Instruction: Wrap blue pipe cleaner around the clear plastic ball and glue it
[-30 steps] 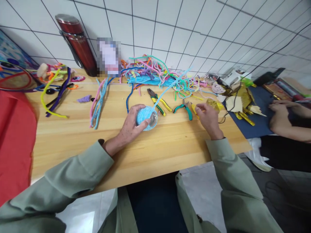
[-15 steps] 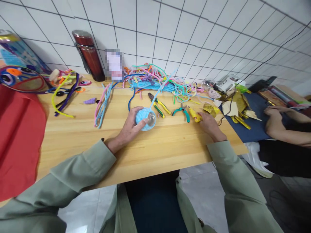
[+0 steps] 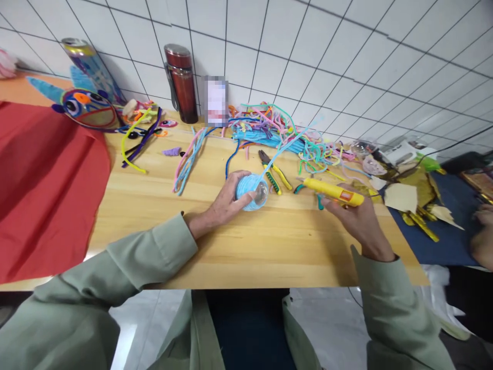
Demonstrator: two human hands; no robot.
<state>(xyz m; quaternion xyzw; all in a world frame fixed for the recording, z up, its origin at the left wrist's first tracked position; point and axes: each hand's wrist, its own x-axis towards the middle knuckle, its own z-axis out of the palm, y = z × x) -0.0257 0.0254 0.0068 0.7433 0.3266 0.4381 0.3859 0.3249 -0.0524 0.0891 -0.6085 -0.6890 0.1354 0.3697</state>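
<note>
The person's two hands are well apart, each closed on one thing. The left hand point(image 3: 227, 199) grips a rounded, clear-ended piece point(image 3: 248, 189) wound with fuzzy light-blue cord, just above the table point(image 3: 269, 244); one loose strand point(image 3: 287, 145) slants up from it. The right hand point(image 3: 358, 222) is wrapped around one yellow plastic glue gun point(image 3: 327, 190), its nozzle toward the left. Between the hands lie two pairs of pliers: one with yellow-and-black handles point(image 3: 284, 177), one teal point(image 3: 320, 202), partly hidden by the glue gun. Beyond is a tangled heap of fuzzy stems point(image 3: 269, 136), too many to count. Left of it stand one glossy red flask point(image 3: 183, 87) and one phone point(image 3: 216, 100), its screen blurred out. One can point(image 3: 94, 69) carries print too small to read. A smooth red cloth point(image 3: 50, 190) covers the left end.
</note>
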